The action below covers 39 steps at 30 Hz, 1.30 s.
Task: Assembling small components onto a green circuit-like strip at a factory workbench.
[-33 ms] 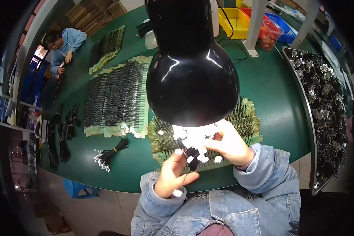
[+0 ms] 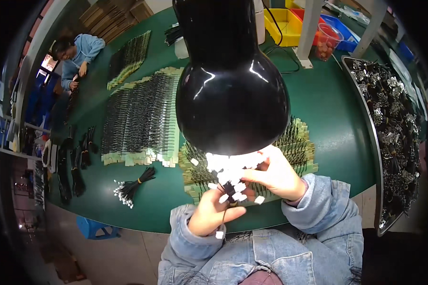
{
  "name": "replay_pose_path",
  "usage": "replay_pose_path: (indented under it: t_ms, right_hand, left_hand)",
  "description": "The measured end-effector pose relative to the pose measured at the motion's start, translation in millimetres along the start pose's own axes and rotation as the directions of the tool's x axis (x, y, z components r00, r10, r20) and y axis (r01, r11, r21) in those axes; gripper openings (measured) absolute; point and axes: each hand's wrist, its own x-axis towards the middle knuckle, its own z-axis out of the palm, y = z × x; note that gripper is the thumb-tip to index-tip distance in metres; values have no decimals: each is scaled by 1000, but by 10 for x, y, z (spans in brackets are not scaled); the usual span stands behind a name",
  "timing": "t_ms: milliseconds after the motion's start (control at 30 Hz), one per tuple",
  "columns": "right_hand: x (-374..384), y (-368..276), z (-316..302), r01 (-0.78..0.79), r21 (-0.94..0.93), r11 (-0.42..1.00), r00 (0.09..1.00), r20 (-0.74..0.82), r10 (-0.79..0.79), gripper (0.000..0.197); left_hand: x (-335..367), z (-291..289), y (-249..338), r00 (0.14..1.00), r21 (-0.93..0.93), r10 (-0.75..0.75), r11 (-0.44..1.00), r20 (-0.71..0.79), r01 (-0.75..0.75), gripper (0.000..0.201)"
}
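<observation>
Green tabletop (image 2: 335,123), glare under one black lamp (image 2: 233,104) blurring white connectors (image 2: 240,187), my left hand (image 2: 210,213) gripping one black wire bundle (image 2: 229,189), my right hand (image 2: 281,178), whether pinching I cannot tell.

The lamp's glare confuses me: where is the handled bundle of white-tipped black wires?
In the head view, the bundle of white-tipped black wires is just below centre, between the left hand and right hand, beneath the black lamp.

Cable bundle (image 2: 137,184) on table (image 2: 340,156), left of the hands (image 2: 208,213) — tray (image 2: 375,161) far right.
</observation>
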Motion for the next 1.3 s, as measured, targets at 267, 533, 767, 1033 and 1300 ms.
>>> replay_pose_path:
  t_ms: [267, 533, 767, 1033, 1300]
  right_hand:
    - [89, 119, -98, 127, 134, 983, 990, 39, -134, 73]
    - [-9, 84, -9, 283, 7, 959, 948, -151, -279, 25]
    - [179, 183, -162, -139, 53, 989, 984, 116, 132, 33]
    - [194, 150, -361, 119, 3, 993, 989, -94, -118, 29]
    - [186, 168, -298, 115, 8, 993, 987, -118, -113, 28]
  left_hand:
    - [330, 144, 176, 927, 459, 114, 886, -356, 67, 6]
    - [411, 256, 174, 979, 214, 145, 970, -144, -112, 53]
    - [422, 68, 96, 997, -54, -79, 995, -5, 79, 28]
    - [467, 203, -89, 871, 310, 229, 946, -434, -94, 18]
    - [375, 175, -171, 840, 209, 273, 958, -469, -194, 18]
